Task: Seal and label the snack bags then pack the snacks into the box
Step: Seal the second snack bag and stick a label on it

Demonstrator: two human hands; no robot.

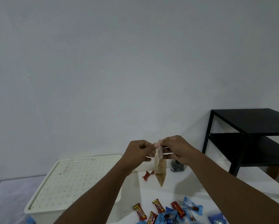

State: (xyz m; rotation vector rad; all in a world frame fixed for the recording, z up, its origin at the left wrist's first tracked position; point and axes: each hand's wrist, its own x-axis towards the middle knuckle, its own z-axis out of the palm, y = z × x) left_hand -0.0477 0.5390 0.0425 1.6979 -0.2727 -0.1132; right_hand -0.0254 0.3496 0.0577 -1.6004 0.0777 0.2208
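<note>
Both hands are holding one small clear snack bag [160, 170] up in the air above the desk [172, 189]. The left hand [139, 151] and the right hand [178, 149] are close together, both pinching the top edge of the bag, which is hanging down between them. Red and blue wrapped snacks [167, 210] are lying on the desk below, beside the white box [71, 183].

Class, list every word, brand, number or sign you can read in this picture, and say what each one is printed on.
Red and yellow snack bars: yellow band carries lettering, too blurred to read.
Blue snack packets: white lettering, too blurred to read.
Clear snack bag held in the left hand and right hand: no label or print visible.
White lidded box: no text, only dots.
Nothing can be quoted with confidence.
</note>
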